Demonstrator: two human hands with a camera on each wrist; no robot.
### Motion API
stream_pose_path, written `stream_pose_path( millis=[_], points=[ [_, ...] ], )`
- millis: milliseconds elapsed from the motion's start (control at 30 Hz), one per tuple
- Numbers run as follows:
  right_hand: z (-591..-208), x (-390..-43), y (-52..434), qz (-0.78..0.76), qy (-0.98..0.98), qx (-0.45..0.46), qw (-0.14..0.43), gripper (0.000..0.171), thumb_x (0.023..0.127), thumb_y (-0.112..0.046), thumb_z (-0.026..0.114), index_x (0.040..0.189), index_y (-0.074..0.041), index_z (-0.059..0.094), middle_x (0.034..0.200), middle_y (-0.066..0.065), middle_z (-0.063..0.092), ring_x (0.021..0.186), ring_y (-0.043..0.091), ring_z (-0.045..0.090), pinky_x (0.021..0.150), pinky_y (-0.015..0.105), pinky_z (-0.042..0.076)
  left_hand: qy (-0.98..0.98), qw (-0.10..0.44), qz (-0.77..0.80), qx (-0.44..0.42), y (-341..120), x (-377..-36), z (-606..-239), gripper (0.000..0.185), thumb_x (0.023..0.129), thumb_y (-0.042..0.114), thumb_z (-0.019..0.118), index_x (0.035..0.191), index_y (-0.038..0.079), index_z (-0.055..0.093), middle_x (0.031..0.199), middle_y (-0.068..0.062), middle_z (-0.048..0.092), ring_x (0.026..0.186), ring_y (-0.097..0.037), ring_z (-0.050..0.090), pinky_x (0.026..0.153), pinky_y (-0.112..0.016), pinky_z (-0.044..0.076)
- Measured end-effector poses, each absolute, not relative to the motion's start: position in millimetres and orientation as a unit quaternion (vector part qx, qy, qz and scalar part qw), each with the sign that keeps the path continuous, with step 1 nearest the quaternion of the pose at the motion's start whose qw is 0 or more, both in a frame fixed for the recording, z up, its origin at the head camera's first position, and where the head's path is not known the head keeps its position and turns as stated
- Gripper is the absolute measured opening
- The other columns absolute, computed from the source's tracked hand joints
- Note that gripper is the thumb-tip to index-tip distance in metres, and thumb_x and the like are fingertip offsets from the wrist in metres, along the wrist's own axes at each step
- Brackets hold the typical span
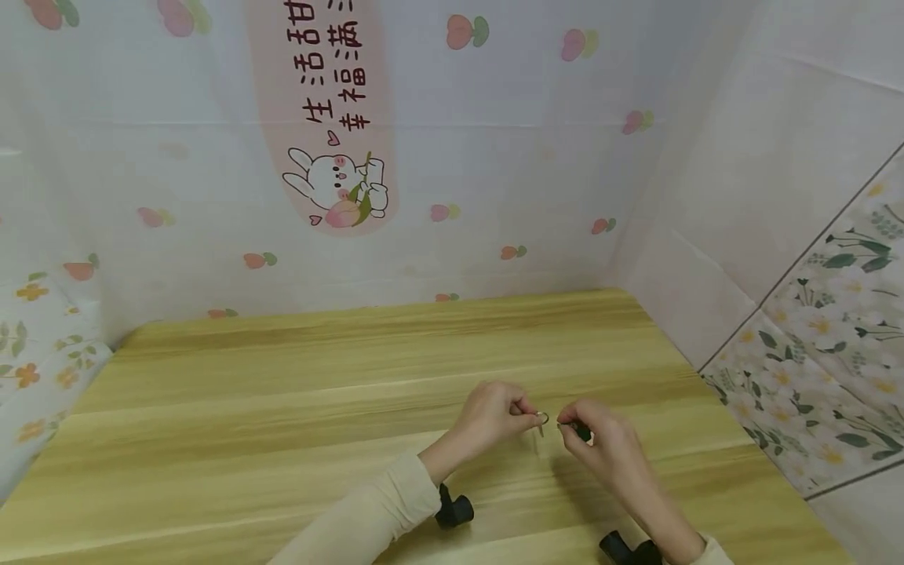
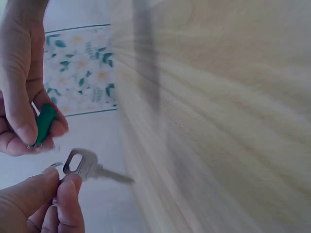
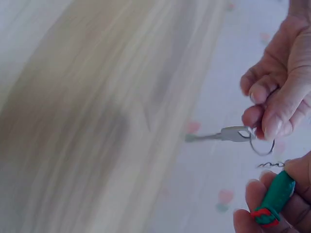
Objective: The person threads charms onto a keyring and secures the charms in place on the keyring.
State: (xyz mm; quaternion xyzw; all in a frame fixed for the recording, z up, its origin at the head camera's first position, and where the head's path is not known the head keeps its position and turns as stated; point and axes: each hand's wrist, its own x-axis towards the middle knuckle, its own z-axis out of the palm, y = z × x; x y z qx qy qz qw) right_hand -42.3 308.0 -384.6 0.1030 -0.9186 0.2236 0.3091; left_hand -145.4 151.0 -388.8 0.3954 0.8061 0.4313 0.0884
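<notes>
Together above the surface, both hands are closed: the left hand pinches a ring carrying a key, the right hand a green charm with a short chain.

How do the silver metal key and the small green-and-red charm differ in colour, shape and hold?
Colour: the silver metal key is plain, the small green-and-red charm bright.
Shape: the key has a thin blade and a holed head; the charm is chunky and rounded.
Hold: the left hand holds the key's thin metal ring; the right hand holds the charm itself.
Both are held above the wood-grain table.
</notes>
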Motion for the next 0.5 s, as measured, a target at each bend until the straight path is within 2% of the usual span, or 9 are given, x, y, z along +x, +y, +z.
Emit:
stream_pose_path(
  millis=[167,367,500],
  points=[
    [-382.4,-43.1,289.3,0.241,-0.905,0.121,0.330,0.033,0.067,0.016,0.071,0.076,-0.013,0.060,0.073,-0.009,0.061,0.064,-0.004,0.052,0.056,0.011,0.043,0.782,0.098,0.483,0.382,130.3,-136.6,-386.1,0.008,0.081,0.016,0.074,0.075,0.010,0.073,0.070,0.004,0.070,0.053,0.008,0.053,0.047,-0.013,0.042],
    [-379.8,-46.3,274.3,0.248,-0.901,0.124,0.334,0.033,0.067,0.016,0.071,0.078,-0.013,0.060,0.073,-0.010,0.060,0.064,-0.004,0.050,0.055,0.010,0.042,0.753,0.118,0.537,0.362,112.7,-129.7,-384.1,0.007,0.084,0.013,0.070,0.082,0.008,0.073,0.073,0.001,0.071,0.059,-0.003,0.064,0.050,-0.016,0.048],
    [-377.1,-49.8,265.7,0.257,-0.891,0.141,0.346,0.034,0.066,0.018,0.071,0.078,-0.013,0.060,0.073,-0.009,0.060,0.064,-0.003,0.050,0.055,0.010,0.041,0.751,0.103,0.551,0.350,103.1,-130.2,-384.3,0.007,0.085,0.014,0.070,0.082,0.009,0.073,0.073,0.002,0.070,0.059,0.001,0.061,0.053,-0.015,0.048]
  ],
)
